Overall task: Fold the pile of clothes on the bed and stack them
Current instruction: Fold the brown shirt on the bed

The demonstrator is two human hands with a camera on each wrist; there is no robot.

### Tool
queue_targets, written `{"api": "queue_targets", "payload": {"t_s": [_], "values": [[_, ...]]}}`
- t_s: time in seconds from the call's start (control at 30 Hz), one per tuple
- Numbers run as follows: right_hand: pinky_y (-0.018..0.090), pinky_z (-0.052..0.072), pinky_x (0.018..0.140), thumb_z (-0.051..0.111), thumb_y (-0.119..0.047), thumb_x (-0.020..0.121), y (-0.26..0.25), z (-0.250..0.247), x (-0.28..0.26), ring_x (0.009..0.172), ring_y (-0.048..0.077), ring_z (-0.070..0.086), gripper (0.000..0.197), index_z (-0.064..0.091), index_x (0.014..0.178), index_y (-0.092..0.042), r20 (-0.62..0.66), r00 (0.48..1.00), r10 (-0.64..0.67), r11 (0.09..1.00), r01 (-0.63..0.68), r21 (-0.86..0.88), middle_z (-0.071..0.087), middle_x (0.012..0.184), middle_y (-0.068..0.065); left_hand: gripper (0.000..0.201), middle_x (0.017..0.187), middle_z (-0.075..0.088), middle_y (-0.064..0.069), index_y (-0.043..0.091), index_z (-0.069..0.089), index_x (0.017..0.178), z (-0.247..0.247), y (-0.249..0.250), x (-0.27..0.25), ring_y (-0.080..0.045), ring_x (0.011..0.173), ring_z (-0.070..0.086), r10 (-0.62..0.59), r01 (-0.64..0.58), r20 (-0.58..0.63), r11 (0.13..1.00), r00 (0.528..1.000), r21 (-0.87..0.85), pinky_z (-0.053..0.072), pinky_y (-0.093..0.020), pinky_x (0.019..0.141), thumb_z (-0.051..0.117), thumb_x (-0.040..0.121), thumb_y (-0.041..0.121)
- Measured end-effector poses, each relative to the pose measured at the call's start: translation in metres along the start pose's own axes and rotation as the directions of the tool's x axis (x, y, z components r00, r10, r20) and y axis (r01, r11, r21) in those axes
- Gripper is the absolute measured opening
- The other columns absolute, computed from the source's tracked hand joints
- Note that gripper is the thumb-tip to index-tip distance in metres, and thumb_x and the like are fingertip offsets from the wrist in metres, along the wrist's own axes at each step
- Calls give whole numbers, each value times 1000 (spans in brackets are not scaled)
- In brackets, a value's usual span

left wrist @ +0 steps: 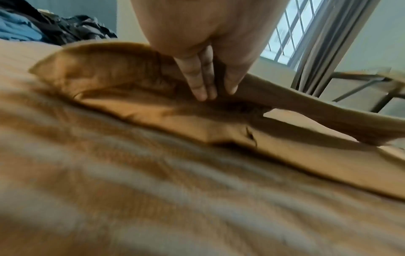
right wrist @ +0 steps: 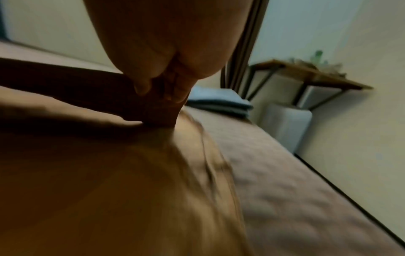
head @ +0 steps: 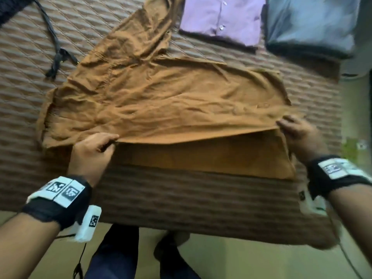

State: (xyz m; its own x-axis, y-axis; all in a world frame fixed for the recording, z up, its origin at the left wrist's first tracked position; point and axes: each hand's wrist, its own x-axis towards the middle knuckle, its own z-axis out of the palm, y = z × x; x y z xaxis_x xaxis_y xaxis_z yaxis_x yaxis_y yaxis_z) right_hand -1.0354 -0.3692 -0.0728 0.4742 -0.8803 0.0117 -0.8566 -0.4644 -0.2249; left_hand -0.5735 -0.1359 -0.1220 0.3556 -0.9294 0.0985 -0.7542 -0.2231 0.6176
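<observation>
The brown garment (head: pixel 161 97) lies spread across the bed (head: pixel 181 198), near its front edge, w/ one part running up toward the far side. The left hand (head: pixel 92 150) pinches the lifted near edge of the upper layer, thumb on top and fingers (left wrist: pixel 197 83) curled under the cloth. The right hand (head: pixel 296 131) grips the same edge at the right end, fingers (right wrist: pixel 142 86) closed round a bunch of fabric. Between both hands the upper layer is raised, so a lower layer of the same garment shows under it, flat on the bed. Behind the garment, at the far side, there is a folded purple shirt (head: pixel 221 17) on top of something dark, and just beside it to the right a folded grey-blue garment (head: pixel 310 25); the two are apart from the brown one, though the brown part going up comes close to the purple shirt. At far left a black drawstring (head: pixel 54 51) lies on the bedcover, near the garment's left corner but not touching it. In the wrist views a small table w/ metal legs (right wrist: pixel 306 74) stands by the wall past the bed, and a curtain (left wrist: pixel 317 43) hangs by a window.
</observation>
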Motion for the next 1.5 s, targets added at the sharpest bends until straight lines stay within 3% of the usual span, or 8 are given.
{"api": "queue_targets", "payload": {"t_s": [0.1, 0.2, 0.43, 0.63, 0.8, 1.03, 1.3, 1.5], "values": [[41, 37, 110, 56, 10, 86, 12, 46, -55, 127, 41, 52, 46, 61, 130, -4, 195, 958, 209, 974, -223, 50, 50, 142, 23, 24, 95, 73, -20, -2, 76, 93, 21, -7, -31, 13, 95, 59, -2, 2, 1, 999, 1000, -50, 36, -4, 97, 72, 76, -17], [31, 32, 111, 54, 12, 85, 10, 50, -60, 128, 41, 52, 46, 61, 129, 1, 73, 965, 252, 961, -259, 98, 49, 142, 25, 27, 99, 72, -20, 8, 75, 96, 22, -18, -36, 24, 96, 52, -34, 30, -41, 995, 999, -95, 40, -9, 99, 71, 80, -13], [31, 36, 108, 55, 7, 86, -9, 22, -81, 129, 37, 51, 47, 59, 133, -2, -167, 980, 110, 992, -98, 78, 46, 147, 20, 24, 103, 71, -20, 14, 72, 103, 21, -35, -32, 19, 97, 53, -7, -2, -156, 998, 988, -61, 43, -15, 99, 68, 86, -2], [40, 36, 110, 51, 4, 92, -18, 76, -129, 135, 35, 46, 50, 53, 140, -10, 181, 927, 327, 932, -348, 102, 38, 154, 14, 43, 112, 56, 25, 49, 56, 112, 26, -69, -36, 7, 105, 51, 7, -1, -89, 998, 996, 66, 47, -31, 102, 64, 92, 11], [29, 31, 112, 52, 5, 92, -14, 84, -133, 134, 33, 48, 46, 57, 136, -7, 56, 943, 327, 934, -332, 135, 44, 149, 18, 32, 102, 52, 17, 27, 70, 115, 21, -93, -42, 14, 100, 45, -210, 215, -59, 973, 976, 89, 39, -22, 99, 57, 91, 10], [36, 33, 112, 49, 8, 89, -25, 88, -139, 135, 38, 45, 53, 54, 139, -8, 137, 881, 453, 878, -467, 107, 38, 153, 19, 37, 122, 61, 4, 25, 69, 121, 8, -91, -57, -32, 106, 61, -83, 70, 106, 990, 991, 125, 51, -49, 95, 51, 91, 11], [49, 24, 117, 44, 9, 90, -45, 92, -135, 139, 46, 29, 66, 27, 153, -5, 281, 805, 523, 841, -541, -15, 11, 162, 22, 33, 116, 67, -18, 6, 72, 115, -13, -100, -39, -40, 98, 63, 37, -69, 198, 985, 979, 157, 51, -53, 90, 47, 99, 20], [64, 5, 117, 46, -16, 98, -71, 79, -125, 146, 50, 4, 74, 4, 157, -25, 403, 603, 688, 725, -592, -353, -9, 165, 6, 39, 126, 63, -9, 19, 68, 124, 2, -27, -42, -37, 109, 54, 183, -273, 308, 920, 934, 281, 37, -46, 84, 58, 87, 25]]}}
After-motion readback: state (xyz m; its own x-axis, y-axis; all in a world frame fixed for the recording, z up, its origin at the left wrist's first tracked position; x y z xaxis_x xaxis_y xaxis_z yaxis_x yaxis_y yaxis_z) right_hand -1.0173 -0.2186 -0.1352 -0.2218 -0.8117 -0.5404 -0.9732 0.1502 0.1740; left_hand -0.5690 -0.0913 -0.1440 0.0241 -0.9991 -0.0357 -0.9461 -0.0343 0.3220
